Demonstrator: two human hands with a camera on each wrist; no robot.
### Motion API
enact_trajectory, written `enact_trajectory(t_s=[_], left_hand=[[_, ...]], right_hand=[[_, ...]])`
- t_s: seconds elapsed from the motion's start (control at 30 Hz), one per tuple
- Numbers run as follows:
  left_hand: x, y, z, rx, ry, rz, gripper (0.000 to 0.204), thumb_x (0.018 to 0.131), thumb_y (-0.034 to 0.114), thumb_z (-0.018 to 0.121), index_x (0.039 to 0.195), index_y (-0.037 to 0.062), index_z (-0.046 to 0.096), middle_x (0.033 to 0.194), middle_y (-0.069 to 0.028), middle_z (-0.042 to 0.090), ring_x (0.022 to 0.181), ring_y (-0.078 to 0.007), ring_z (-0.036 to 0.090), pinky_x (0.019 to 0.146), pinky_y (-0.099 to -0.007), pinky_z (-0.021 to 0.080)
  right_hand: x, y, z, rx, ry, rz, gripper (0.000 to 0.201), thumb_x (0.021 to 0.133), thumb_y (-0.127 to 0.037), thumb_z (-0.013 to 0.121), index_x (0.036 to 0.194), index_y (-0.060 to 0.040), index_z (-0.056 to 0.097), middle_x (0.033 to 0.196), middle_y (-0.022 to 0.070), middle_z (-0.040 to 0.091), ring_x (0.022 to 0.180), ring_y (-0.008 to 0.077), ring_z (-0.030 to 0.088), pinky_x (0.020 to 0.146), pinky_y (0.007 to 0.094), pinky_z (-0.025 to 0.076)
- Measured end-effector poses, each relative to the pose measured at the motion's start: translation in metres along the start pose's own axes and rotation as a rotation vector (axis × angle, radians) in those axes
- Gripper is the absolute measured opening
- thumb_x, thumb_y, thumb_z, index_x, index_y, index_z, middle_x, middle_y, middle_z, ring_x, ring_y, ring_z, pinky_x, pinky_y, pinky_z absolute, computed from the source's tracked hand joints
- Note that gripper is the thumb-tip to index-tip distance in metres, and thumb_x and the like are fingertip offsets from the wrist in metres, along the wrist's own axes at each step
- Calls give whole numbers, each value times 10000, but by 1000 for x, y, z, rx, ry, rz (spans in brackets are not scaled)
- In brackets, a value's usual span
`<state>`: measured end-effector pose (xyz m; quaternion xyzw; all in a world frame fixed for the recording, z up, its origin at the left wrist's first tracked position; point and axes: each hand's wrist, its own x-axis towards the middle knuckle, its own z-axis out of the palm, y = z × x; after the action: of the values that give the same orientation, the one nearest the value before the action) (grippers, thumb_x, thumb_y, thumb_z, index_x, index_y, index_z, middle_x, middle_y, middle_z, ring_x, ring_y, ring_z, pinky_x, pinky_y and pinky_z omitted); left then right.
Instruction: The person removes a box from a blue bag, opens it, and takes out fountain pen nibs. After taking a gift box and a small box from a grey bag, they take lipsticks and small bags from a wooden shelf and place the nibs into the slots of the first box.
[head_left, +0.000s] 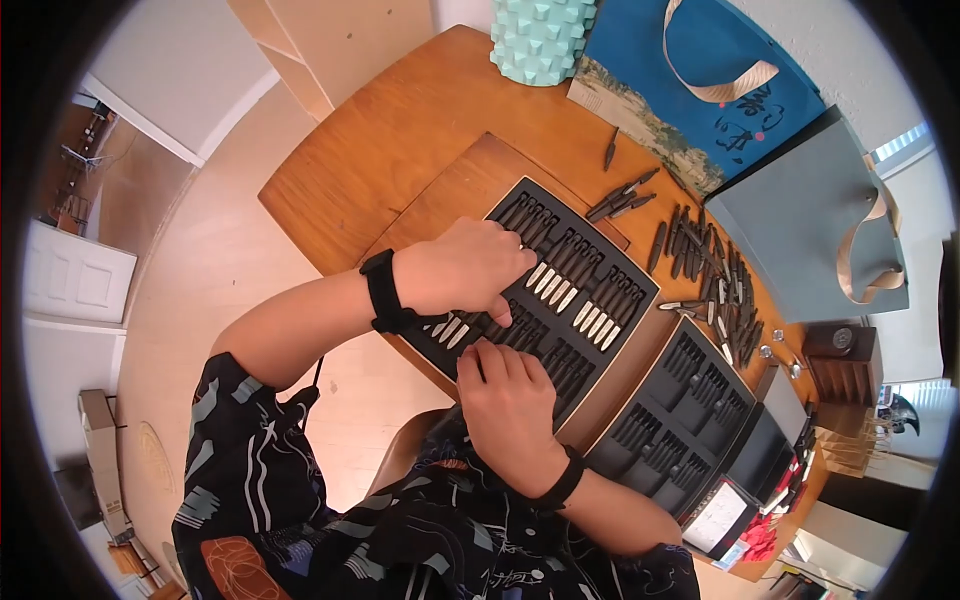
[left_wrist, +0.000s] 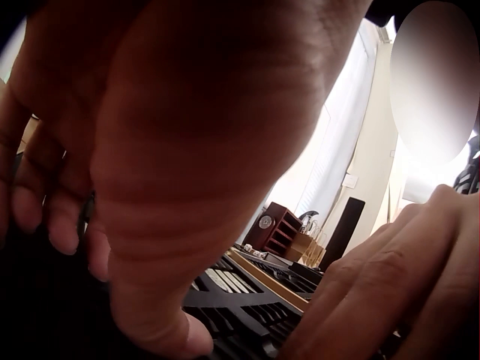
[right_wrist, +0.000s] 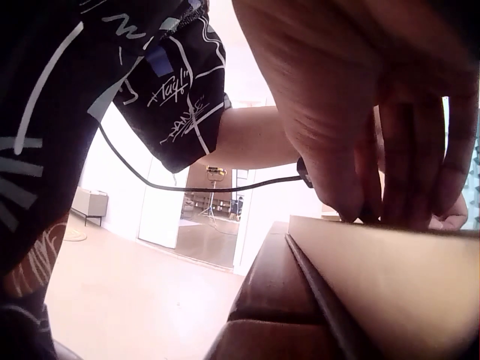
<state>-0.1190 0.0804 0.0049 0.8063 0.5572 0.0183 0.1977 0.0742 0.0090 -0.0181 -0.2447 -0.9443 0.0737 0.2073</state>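
Note:
A black slotted tray [head_left: 612, 252] with a pale rim lies in front of the person, filled with rows of slim dark pieces, some with whitish faces [head_left: 597, 327]. Over its left half reaches the left hand [head_left: 462, 268], fingers loosely bent and thumb pointing down at the slots. In the left wrist view no object shows between its thumb and fingers. Beside it, at the near side of the tray, the right hand [head_left: 508, 405] has its fingers bent down into the slots. Its fingertips are hidden behind the tray wall [right_wrist: 390, 277] in the right wrist view, so I cannot tell what they hold.
A second slotted tray [head_left: 668, 412] stands to the right. Loose slim dark pieces [head_left: 735, 300] are heaped behind the trays, with a smaller group [head_left: 622, 195] further left. Two gift bags [head_left: 690, 80], a turquoise foam roller [head_left: 540, 40] and a small wooden rack [head_left: 845, 365] stand along the wooden table's back.

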Motion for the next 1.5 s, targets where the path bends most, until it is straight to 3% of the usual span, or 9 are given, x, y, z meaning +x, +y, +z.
enact_trajectory(t_s=[0.53,0.8,0.9,1.1,1.13,1.17,1.27,1.37,1.5], left_hand=[[9,23,-4,129,-149,-112,567,758,286,900,1166,-11,642,1068,-170,693,1084,-365,675,845,-452,570],[9,28,-5,196,-92,-76,523,737,285,915,1079,14,626,1054,-169,686,1071,-394,669,840,-487,564],[12,31,-10,186,-132,-100,467,736,283,919,972,27,608,1012,-161,677,1033,-396,675,829,-493,555],[7,28,-7,212,-87,-85,475,717,317,930,935,44,608,951,-127,672,991,-369,680,805,-479,548],[9,30,-6,223,-76,-86,476,713,321,931,927,45,607,938,-123,669,983,-367,680,801,-478,547],[13,43,-18,212,-202,-190,536,740,313,925,1087,6,657,1085,-186,714,1133,-389,675,903,-488,564],[9,44,-16,245,-165,-190,539,736,316,927,1081,3,655,1074,-181,713,1126,-382,679,891,-481,569],[5,34,-3,262,-76,-149,507,712,307,934,1000,22,629,1007,-155,691,1044,-377,683,840,-478,560],[4,33,-1,248,-25,-129,475,692,294,941,923,39,613,955,-136,680,987,-376,687,804,-476,551]], right_hand=[[-10,-5,-6,37,-196,91,274,825,-144,661,1015,24,764,1090,151,664,991,266,600,929,406,497],[-13,0,-16,41,-289,37,276,811,-133,696,1025,21,778,1009,132,633,992,256,593,969,413,484],[-17,15,-33,153,-189,94,237,803,-135,731,994,3,762,961,110,641,972,257,623,935,417,489],[-29,105,-108,-15,112,351,70,884,-143,709,876,-73,713,896,94,674,866,276,704,715,402,578],[-35,127,-116,-137,72,448,36,854,-100,714,858,-65,714,865,103,687,827,293,727,701,417,587],[-45,153,-121,-198,80,558,17,840,-71,721,841,-56,713,854,118,699,798,326,743,684,436,595],[-75,208,-137,-305,162,613,77,833,-53,744,908,-68,743,881,141,712,840,361,742,746,469,602],[-88,236,-145,-285,77,628,115,842,-40,742,953,-70,756,939,131,726,876,360,737,776,475,599],[-79,253,-142,-165,7,335,185,824,-21,736,997,-77,768,1035,97,730,1010,332,711,832,466,592]])
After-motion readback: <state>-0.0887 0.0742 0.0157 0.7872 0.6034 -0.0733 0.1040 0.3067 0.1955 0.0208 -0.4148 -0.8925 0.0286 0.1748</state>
